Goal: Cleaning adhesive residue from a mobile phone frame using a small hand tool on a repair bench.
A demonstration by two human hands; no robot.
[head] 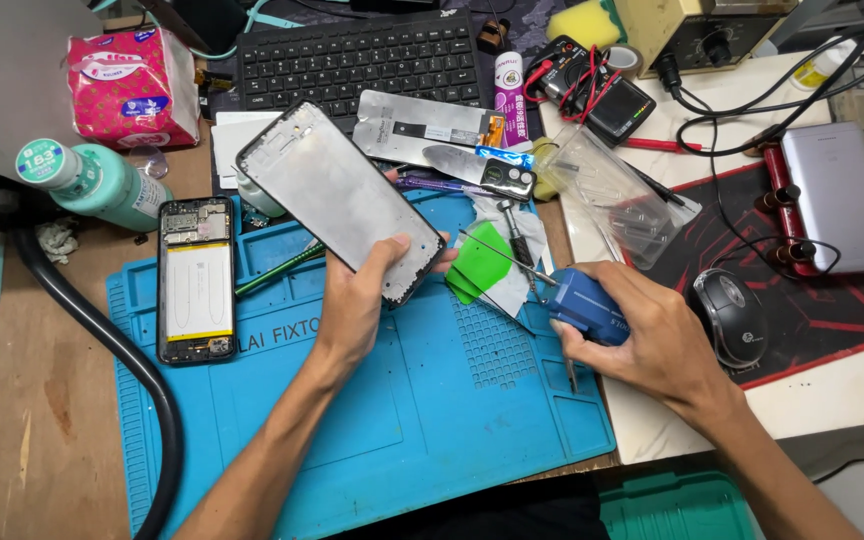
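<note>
The left hand [357, 300] is clamped on the lower end of a phone frame [340, 198], held above a blue work mat [422, 410]. The frame's long axis runs from the grip up and to the left, toward a black keyboard [357, 58]. The right hand [652, 340] is wrapped around a blue tool [584, 305], its thin tip pointing left. An opened phone [196, 278] lies on the mat, on a cluttered wooden bench [42, 420]; 1 mouse [730, 315] sits just right.
</note>
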